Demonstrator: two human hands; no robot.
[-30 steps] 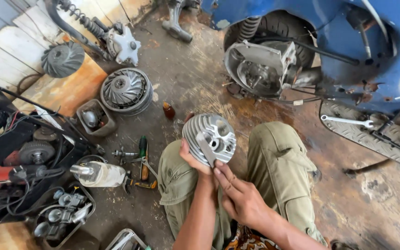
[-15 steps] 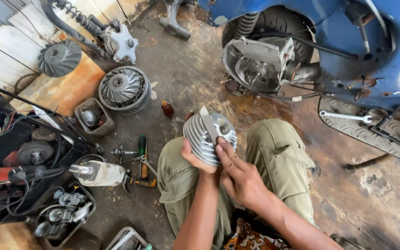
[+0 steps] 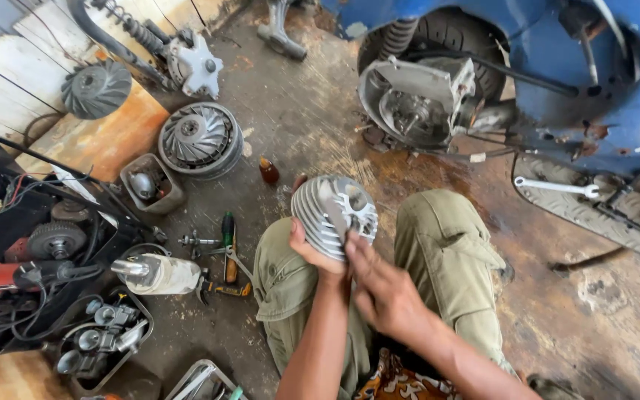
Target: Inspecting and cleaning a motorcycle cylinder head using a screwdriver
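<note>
Finned cylinder head (image 3: 332, 213), grey metal, is held up between the person's knees, tilted so its fins face left and its open face points up and to the right. The left hand (image 3: 312, 255) cups it from below, thumb along the fins, fingers curled around the underside. The right hand (image 3: 383, 289) reaches in from the lower right, its fingers pressed together against the lower edge of the part. Both forearms rise from the bottom of the view, crossing over olive trousers (image 3: 446, 259).

On the floor (image 3: 298, 118) to the left lie a green-handled screwdriver (image 3: 227, 231), a white bottle (image 3: 158, 274) on its side and a small brown bottle (image 3: 269, 171). A round fan wheel (image 3: 200, 139) sits farther back. Ahead stands a blue scooter (image 3: 557, 74) with its engine casing (image 3: 416, 104) exposed; a spanner (image 3: 557, 187) rests on its footboard to the right, well apart from the hands.
</note>
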